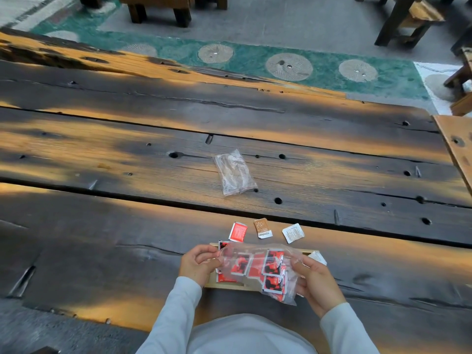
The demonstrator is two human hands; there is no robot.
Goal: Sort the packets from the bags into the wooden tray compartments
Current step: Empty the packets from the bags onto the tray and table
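A clear plastic bag (258, 267) full of several red packets hangs between both hands, just above the wooden tray (224, 285). My left hand (198, 265) pinches the bag's left end and my right hand (315, 282) grips its right side. The tray is mostly hidden under the bag; red packets show in its left part and a white packet (318, 257) at its right end. Just beyond the tray, three single packets lie in a row: red (238, 232), brown (262, 227), white (293, 233). Another clear bag (234, 172) lies farther away on the table.
The dark, scorched plank table (127, 154) has wide gaps and bolt holes. A lighter wooden board (457, 141) pokes in at the right edge. Wooden benches (158, 8) and stools stand on the floor beyond the table's far edge.
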